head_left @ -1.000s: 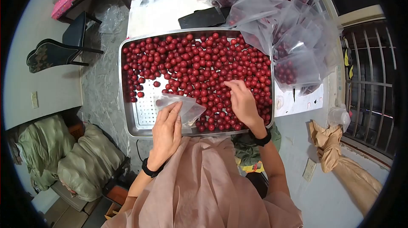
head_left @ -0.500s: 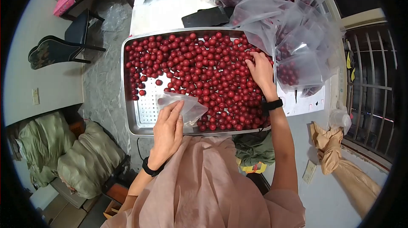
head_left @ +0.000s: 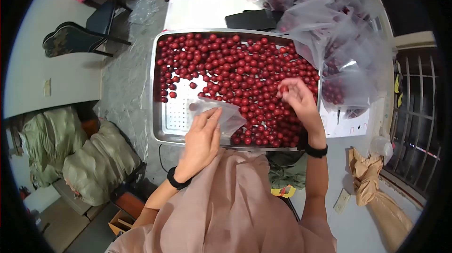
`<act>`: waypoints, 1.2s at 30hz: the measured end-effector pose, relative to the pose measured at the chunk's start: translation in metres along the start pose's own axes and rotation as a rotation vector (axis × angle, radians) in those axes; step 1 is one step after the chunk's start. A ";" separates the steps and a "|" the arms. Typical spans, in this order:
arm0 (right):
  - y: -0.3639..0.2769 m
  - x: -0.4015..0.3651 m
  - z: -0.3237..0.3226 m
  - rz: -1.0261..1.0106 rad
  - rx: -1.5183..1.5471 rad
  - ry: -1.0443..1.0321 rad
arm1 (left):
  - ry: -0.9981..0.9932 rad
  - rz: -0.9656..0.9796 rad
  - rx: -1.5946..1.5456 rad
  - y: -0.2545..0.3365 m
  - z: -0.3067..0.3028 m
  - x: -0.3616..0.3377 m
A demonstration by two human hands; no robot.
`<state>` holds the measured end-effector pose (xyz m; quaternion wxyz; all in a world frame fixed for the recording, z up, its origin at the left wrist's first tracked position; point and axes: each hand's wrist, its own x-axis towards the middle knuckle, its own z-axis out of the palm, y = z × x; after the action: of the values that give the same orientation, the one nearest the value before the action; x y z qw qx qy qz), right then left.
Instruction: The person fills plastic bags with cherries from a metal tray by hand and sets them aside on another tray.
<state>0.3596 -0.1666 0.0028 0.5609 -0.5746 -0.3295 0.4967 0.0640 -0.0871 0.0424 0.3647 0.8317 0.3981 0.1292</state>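
A metal tray (head_left: 155, 126) with a perforated bottom holds a thick layer of round red fruits (head_left: 245, 71); its lower left shows bare metal. Over the tray's front edge, my left hand (head_left: 203, 135) pinches a translucent plastic bag (head_left: 230, 117) between thumb and fingers. The bag's open side faces the fruits. My right hand (head_left: 301, 101) is above the right part of the fruits, fingers curled, with a red fruit at the fingertips.
Filled translucent bags (head_left: 348, 60) are heaped to the right and behind the tray. A black flat object (head_left: 252, 20) lies behind it. A dark chair (head_left: 70, 41) stands at the left, above covered bundles (head_left: 101, 166). A barred window (head_left: 416, 111) is at the far right.
My right hand has lifted off the fruits and drawn back toward me, with a fruit now at its fingertips. My left hand still holds the bag. The whole view has shifted slightly.
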 end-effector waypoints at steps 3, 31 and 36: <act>-0.010 -0.027 0.037 0.300 0.255 -0.289 | 0.019 0.019 0.030 0.001 0.003 0.000; 0.058 -0.024 0.159 0.923 0.642 -0.159 | -0.112 0.149 0.152 0.016 0.013 -0.011; 0.012 -0.024 0.173 1.026 0.579 0.154 | -0.111 0.119 0.141 0.016 0.011 -0.013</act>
<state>0.1878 -0.1361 0.0169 0.4054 -0.5186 0.1811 0.7307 0.0704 -0.1090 0.0464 0.3186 0.8834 0.3353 0.0760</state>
